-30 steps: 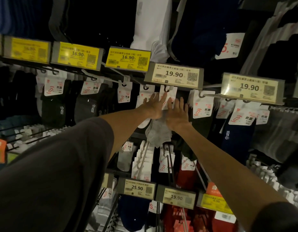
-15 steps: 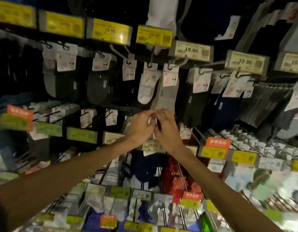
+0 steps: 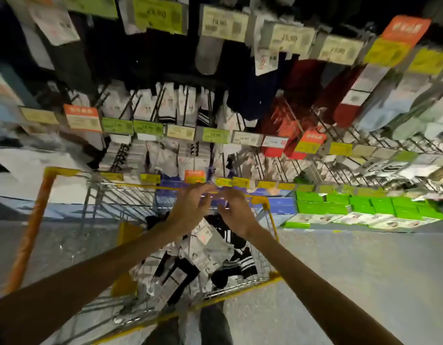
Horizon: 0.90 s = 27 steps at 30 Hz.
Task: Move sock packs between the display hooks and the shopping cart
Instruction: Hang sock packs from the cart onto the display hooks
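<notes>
My left hand (image 3: 190, 207) and my right hand (image 3: 236, 212) hover close together above the far end of the wire shopping cart (image 3: 242, 292). Their fingers are loosely curled, and I see nothing held between them, though the picture is blurred. Right below them a heap of sock packs (image 3: 215, 255) lies in the cart: black socks with white stripes, grey socks and white card labels. Beyond the cart, rows of display hooks (image 3: 165, 108) carry hanging sock packs behind coloured price tags.
The cart has a yellow rim and an orange bar (image 3: 29, 232) on its left side. Green boxes (image 3: 364, 207) are stacked on the low shelf to the right. Grey floor (image 3: 364, 270) lies on both sides of the cart.
My view dropped from the upper hooks to the cart. Both hands came down from the hook rows and now hover over the cart's pile of socks.
</notes>
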### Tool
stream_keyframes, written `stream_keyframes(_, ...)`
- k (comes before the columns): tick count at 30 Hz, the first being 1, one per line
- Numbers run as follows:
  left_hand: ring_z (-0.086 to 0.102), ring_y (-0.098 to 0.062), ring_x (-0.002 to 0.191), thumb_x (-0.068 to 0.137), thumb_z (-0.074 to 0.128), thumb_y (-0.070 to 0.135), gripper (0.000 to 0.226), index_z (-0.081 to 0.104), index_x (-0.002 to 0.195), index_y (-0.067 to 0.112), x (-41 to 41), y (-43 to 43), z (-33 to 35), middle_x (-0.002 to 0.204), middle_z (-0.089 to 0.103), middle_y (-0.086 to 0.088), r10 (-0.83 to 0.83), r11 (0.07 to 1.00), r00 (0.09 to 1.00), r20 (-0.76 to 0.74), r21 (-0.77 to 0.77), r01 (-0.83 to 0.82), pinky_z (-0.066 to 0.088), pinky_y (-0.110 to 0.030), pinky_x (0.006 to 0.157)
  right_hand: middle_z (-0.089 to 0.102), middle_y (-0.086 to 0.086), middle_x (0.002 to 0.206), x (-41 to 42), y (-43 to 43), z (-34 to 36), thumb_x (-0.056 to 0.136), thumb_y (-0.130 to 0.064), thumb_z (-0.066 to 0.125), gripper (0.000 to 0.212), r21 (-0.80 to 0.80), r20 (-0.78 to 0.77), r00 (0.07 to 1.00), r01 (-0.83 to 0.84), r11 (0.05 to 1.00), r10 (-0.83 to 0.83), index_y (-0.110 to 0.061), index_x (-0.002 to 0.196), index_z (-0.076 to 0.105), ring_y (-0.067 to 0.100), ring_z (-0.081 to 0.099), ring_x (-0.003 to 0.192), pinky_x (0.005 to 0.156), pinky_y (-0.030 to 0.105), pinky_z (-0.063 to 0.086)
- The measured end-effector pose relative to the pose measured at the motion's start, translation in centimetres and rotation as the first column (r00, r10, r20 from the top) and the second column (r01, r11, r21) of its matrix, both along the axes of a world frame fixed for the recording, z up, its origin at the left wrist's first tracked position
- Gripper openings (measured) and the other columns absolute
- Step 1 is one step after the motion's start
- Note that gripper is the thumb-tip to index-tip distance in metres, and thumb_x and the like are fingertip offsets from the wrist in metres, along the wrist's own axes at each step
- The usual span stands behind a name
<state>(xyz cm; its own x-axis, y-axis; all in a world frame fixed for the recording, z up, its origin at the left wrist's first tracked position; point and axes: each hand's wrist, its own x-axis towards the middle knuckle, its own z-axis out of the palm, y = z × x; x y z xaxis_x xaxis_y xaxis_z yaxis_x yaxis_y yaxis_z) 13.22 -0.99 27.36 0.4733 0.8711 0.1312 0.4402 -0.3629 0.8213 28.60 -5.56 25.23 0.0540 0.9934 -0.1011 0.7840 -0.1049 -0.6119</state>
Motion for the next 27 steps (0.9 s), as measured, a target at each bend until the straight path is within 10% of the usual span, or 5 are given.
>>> stream_keyframes(4, 0.067, -0.031, 0.103, 0.094, 0.055, 0.007, 0.026, 0.068, 0.115, -0.002, -2.8, -3.4, -6.9, 0.111, 0.070, -0.019, -0.054, 0.971, 0.988, -0.146, -0.239, 0.018, 0.043, -0.020, 0.086, 0.064, 0.015, 0.120, -1.0, -4.5, -6.5, 0.090, -0.019, 0.054, 0.031, -0.313, -0.056, 0.998, 0.020, 0.950, -0.040, -0.006, 0.115, 0.067, 0.033, 0.055, 0.117, 0.100, 0.040, 0.042)
stream_keyframes(8, 0.065, -0.023, 0.088, 0.090, 0.026, 0.074, 0.086, 0.067, 0.117, 0.003, -5.3, -6.2, -14.8, 0.098, 0.071, -0.019, 0.010, 0.930, 0.983, -0.184, -0.358, -0.076, 0.049, -0.030, 0.080, 0.062, 0.019, 0.123, -1.5, -7.8, -11.7, 0.092, -0.008, 0.058, 0.029, -0.432, -0.095, 0.993, 0.019, 0.902, -0.066, -0.002, 0.119, 0.065, 0.032, 0.053, 0.119, 0.102, 0.035, 0.036)
stream_keyframes(11, 0.056, -0.025, 0.060, 0.103, 0.039, 0.033, 0.037, 0.058, 0.128, 0.012, -6.5, -7.9, -18.8, 0.080, 0.063, -0.021, 0.029, 0.868, 0.937, -0.348, -0.457, -0.196, 0.046, -0.035, 0.055, 0.062, 0.014, 0.124, -1.9, -8.7, -15.9, 0.091, -0.009, 0.058, 0.031, -0.518, -0.109, 0.988, 0.041, 0.854, -0.113, -0.004, 0.121, 0.065, 0.029, 0.054, 0.120, 0.102, 0.032, 0.036)
stream_keyframes(13, 0.063, -0.028, 0.076, 0.103, 0.043, 0.012, 0.032, 0.056, 0.132, 0.010, -6.9, -9.0, -21.4, 0.101, 0.068, -0.022, 0.072, 0.839, 0.908, -0.414, -0.467, -0.279, 0.048, -0.039, 0.065, 0.062, 0.014, 0.125, -2.2, -8.9, -18.4, 0.091, -0.010, 0.056, 0.032, -0.572, -0.096, 0.988, 0.043, 0.819, -0.118, -0.005, 0.122, 0.063, 0.029, 0.055, 0.119, 0.098, 0.031, 0.039)
stream_keyframes(27, 0.051, -0.030, 0.123, 0.098, 0.051, 0.016, 0.039, 0.051, 0.137, 0.009, -5.7, -10.7, -38.8, 0.134, 0.055, -0.016, 0.061, 0.712, 0.815, -0.576, -0.548, -0.440, 0.040, -0.036, 0.096, 0.038, 0.018, 0.138, -4.1, -7.0, -37.5, 0.089, -0.013, 0.059, 0.057, -0.555, 0.071, 0.993, -0.035, 0.831, 0.089, -0.013, 0.142, 0.038, 0.034, 0.036, 0.127, 0.104, 0.039, 0.031)
